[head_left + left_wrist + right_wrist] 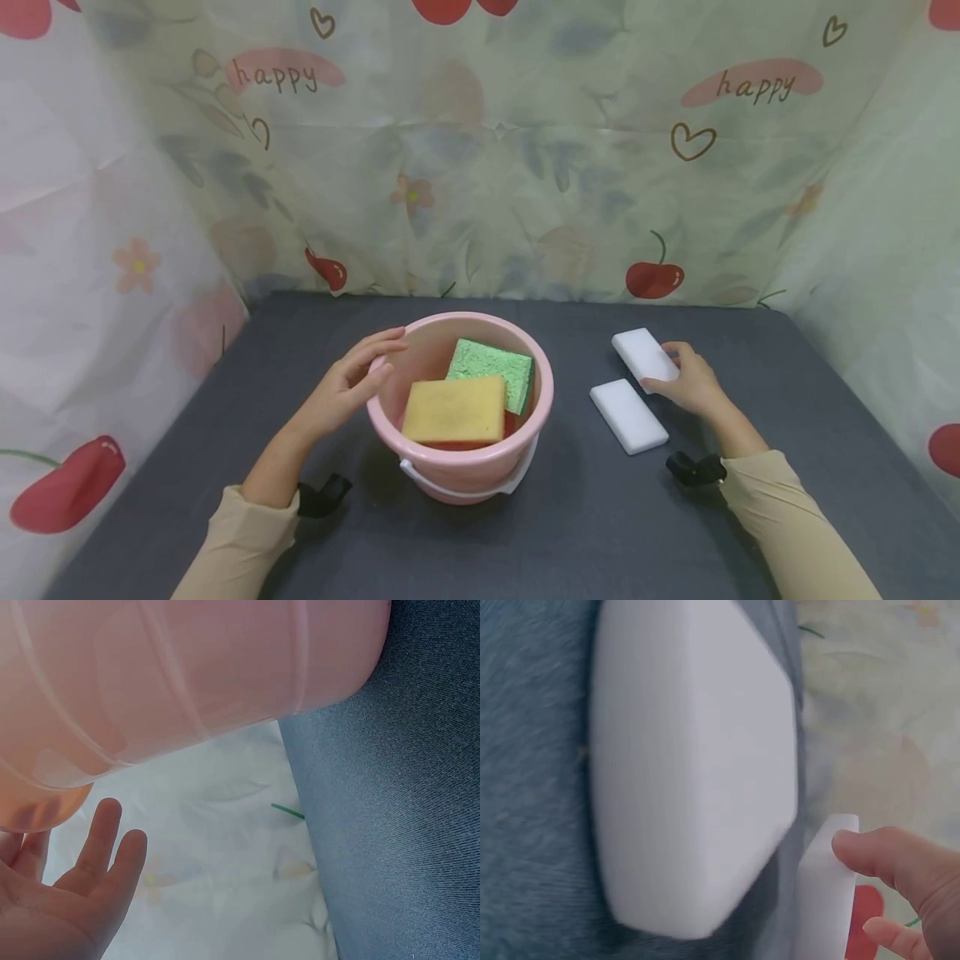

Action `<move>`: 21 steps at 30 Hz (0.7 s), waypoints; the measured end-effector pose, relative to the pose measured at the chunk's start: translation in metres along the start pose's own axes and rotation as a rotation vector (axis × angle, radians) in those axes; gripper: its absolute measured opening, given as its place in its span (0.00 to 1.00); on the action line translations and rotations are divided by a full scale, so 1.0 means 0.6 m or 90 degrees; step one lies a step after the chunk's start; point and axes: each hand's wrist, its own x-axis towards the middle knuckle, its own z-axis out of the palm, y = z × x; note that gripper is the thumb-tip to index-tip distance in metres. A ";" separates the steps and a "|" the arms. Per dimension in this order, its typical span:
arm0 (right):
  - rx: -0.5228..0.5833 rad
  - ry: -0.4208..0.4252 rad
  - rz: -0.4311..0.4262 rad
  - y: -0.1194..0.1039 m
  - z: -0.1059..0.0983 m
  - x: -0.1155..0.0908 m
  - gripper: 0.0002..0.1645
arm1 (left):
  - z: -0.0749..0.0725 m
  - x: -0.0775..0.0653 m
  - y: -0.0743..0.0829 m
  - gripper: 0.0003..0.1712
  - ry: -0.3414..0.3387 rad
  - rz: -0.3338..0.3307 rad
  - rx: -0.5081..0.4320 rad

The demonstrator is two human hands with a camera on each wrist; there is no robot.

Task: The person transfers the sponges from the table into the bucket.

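Note:
A pink bucket stands on the dark table, holding a yellow sponge in front of a green sponge; a bit of red shows beneath them. At the bucket's left rim is my left hand, thumb and fingertips over the edge, fingers loosely extended. In the left wrist view, two fingers stand free of the bucket wall. My right hand pinches one white sponge block by its right end, thumb on the near side. Nearer to me lies a second white sponge block, flat on the table.
The bucket's white handle hangs down at its front. Behind the table rises a printed cloth backdrop, with cloth on both sides too. Each wrist wears a black strap mount.

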 end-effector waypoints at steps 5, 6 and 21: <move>0.017 0.019 -0.022 -0.012 -0.009 -0.003 0.44 | 0.000 0.001 0.003 0.20 -0.001 -0.006 0.005; 0.022 0.020 -0.025 -0.015 -0.011 -0.004 0.43 | 0.000 0.001 0.003 0.20 -0.001 -0.008 0.004; 0.036 0.037 -0.077 -0.057 -0.033 -0.019 0.41 | 0.000 0.000 0.001 0.20 -0.001 -0.015 0.001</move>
